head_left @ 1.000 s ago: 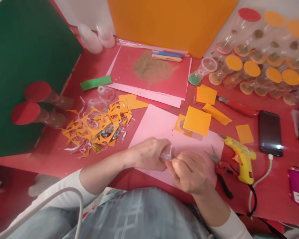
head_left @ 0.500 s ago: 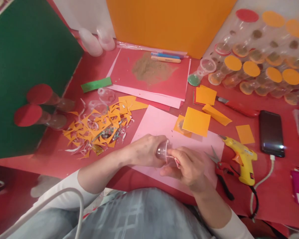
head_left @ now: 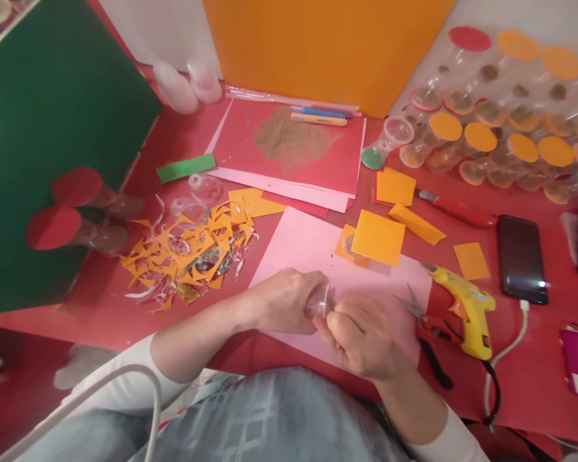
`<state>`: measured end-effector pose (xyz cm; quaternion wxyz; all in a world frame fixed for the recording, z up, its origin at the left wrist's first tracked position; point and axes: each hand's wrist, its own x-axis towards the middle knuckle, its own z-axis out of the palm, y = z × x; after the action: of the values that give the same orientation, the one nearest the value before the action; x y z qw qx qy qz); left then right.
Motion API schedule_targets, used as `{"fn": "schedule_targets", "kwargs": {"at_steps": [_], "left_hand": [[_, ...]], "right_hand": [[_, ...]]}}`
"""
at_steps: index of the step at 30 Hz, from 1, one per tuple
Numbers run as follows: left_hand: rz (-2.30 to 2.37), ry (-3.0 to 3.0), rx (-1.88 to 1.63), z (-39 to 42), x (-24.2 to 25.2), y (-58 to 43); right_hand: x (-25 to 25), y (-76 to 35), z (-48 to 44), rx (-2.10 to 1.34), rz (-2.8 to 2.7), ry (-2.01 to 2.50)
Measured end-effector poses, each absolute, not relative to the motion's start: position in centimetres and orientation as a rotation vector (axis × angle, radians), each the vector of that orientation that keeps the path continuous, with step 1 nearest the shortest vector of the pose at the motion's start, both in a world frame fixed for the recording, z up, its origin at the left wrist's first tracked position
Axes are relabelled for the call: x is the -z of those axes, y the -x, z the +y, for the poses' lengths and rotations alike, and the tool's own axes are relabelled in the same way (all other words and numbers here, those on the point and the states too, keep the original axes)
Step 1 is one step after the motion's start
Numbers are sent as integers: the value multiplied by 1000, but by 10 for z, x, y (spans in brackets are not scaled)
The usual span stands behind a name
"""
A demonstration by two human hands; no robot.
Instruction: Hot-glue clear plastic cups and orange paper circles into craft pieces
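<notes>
My left hand (head_left: 282,298) is wrapped round a clear plastic bottle piece (head_left: 318,299), its open rim turned to the right. Close against that rim, my right hand (head_left: 361,333) is closed, its fingers curled; whatever they hold is hidden. Both hands are above a pink paper sheet (head_left: 289,240). Beyond them an orange paper square (head_left: 379,239) lies partly over another orange piece with a clear round part. Red-handled cutters (head_left: 431,327) lie right of my right hand, blades apart, beside a yellow glue gun (head_left: 469,308).
Orange paper scraps and plastic shavings (head_left: 187,256) are heaped on the left. Sand (head_left: 291,135) covers red sheets (head_left: 241,151) at the back, near two markers (head_left: 320,115). Bottle-top hourglasses (head_left: 479,136) stand back right. A utility knife (head_left: 462,212) and phone (head_left: 523,256) lie right.
My right hand has turned and its fingers have curled in, moving lower along the rim. The plastic piece has tilted slightly in my left hand. The view has shifted a little.
</notes>
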<state>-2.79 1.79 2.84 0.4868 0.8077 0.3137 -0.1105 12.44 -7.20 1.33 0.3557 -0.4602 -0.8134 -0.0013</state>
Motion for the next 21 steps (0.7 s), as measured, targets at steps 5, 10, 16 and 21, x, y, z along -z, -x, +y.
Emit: {"fn": "schedule_targets", "kwargs": {"at_steps": [5,10,16,21], "left_hand": [[725,-1830,218,18,-24,28],[683,-1706,193,22,-20,30],[772,-1725,230,26,-26,32],[790,-1760,257,26,-29,32]], "right_hand": [[-12,-123,-74,127,-2058,1162],[-12,-124,-73,20,-2021,1199],[-14,-125,-68,-131,-1926,1246],[-13,-126,-68,-194,-1901,1248]]}}
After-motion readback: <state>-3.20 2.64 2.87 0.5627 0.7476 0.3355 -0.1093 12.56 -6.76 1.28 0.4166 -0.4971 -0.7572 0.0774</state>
